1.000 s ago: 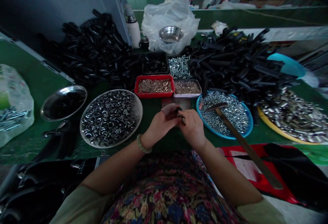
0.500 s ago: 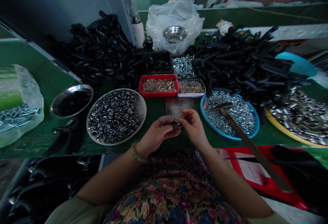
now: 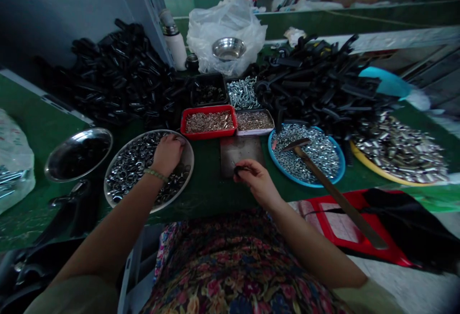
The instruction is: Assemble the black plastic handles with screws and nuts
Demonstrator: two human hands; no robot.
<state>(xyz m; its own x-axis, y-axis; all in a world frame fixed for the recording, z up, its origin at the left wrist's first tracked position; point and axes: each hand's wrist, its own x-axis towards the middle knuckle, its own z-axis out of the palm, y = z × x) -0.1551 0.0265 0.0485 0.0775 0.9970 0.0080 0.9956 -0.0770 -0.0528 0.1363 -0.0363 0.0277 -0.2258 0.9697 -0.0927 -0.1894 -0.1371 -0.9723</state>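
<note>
My left hand (image 3: 168, 153) reaches into the round pale tray (image 3: 191, 160) of dark metal rings (image 3: 125, 169); its fingertips are among the rings, and what they hold, if anything, is hidden. Over the flat metal plate (image 3: 235, 148), my right hand (image 3: 254, 180) pinches a small dark part (image 3: 238, 170), with a thin pin-like bit sticking out of it. Behind the plate stand a red tray (image 3: 183, 123) of small copper-coloured pins and a pale tray (image 3: 268, 131) of tiny metal pieces.
A hammer (image 3: 330, 189) lies across the blue tray (image 3: 341, 153) of small silver parts. Black parts (image 3: 118, 79) are heaped at the back left and more (image 3: 323, 84) at the back right. A steel bowl (image 3: 53, 170) stands left; a yellow tray (image 3: 373, 168) stands right.
My left hand has left my right hand and moved left into the tray of rings. My right hand keeps the small dark part, now over the plate. The view has shifted right.
</note>
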